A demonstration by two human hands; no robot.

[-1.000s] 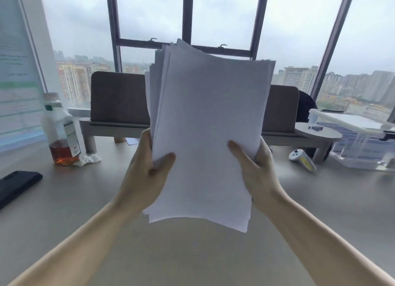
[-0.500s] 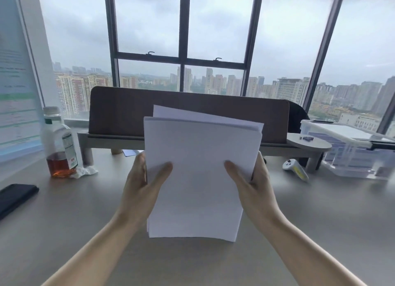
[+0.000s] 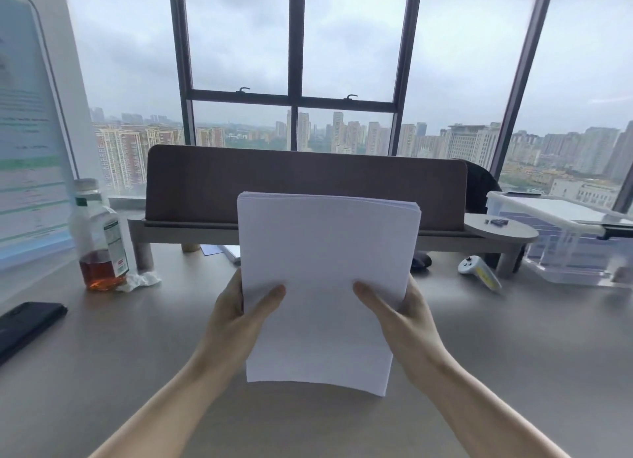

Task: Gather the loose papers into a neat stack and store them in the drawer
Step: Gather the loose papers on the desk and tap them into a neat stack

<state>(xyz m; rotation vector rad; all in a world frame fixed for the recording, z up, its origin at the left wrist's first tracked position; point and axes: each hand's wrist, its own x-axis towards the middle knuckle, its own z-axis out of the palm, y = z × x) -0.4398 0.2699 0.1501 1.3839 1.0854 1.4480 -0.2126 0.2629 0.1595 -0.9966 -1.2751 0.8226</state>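
- Head view: your left hand clamps the left edge of the paper stack, thumb across the front sheet, fingers hidden behind
- Your right hand grips the right edge the same way, so the stack stands upright between your palms, above the desk
- The top edges look nearly flush; the bottom edge bows and its right corner hangs lower, so the step in hand seems to be squaring
- Loosen both thumbs slightly and tap the bottom edge straight down on the desk below your hands
- Keep clear of the bottle well left of your left hand
- No drawer is in view; find it before you carry the stack
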